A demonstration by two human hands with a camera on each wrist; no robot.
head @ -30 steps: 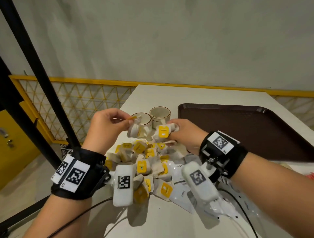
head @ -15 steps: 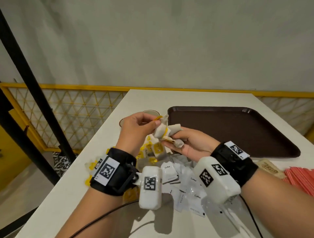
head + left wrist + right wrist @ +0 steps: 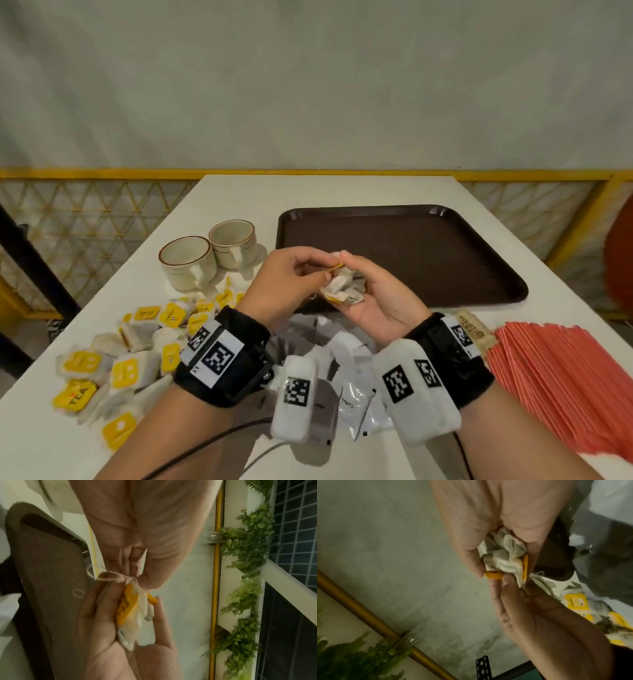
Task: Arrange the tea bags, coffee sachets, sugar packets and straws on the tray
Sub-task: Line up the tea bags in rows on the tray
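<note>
Both hands meet above the near left edge of the brown tray, which lies bare on the white worktop. The right hand, palm up, has its fingers curled round a small clump of tea bags. The left hand pinches a yellow tag at the top of that clump between thumb and fingertips; the wrist views show string looped there. Loose tea bags with yellow tags lie heaped on the worktop to the left, and two cream cups stand side by side behind them, left of the tray. White coffee sachets lie under the wrists, partly hidden by them. A fan of red straws lies to the right, with a brown packet just beside it.
</note>
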